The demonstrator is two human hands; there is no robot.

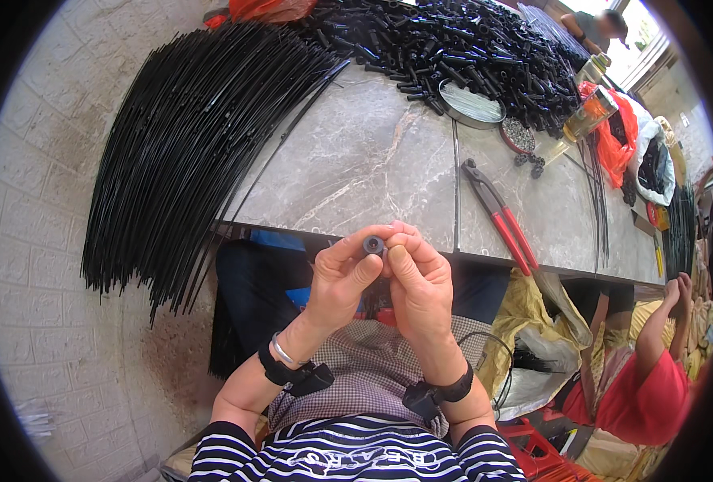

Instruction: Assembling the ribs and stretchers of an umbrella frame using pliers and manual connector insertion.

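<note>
The gray, marble-veined bench (364,153) has a seam running across it. On it lie long black rods (196,153) overhanging the left end, a heap of short black tubes (485,48), a round tin (475,123) of pale strips, and red-handled cutters (502,215), tilted beside the seam.

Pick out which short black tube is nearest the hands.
The short black tube pinched in the left hand, end-on to the camera; others lie heaped on the grey marbled table.

Looks plastic on held tube (373,245), glossy plastic on heap (469,56); smooth, stone-like on table (364,153); shiny metal on bangle (279,349); cloth on apron (360,373).
</note>
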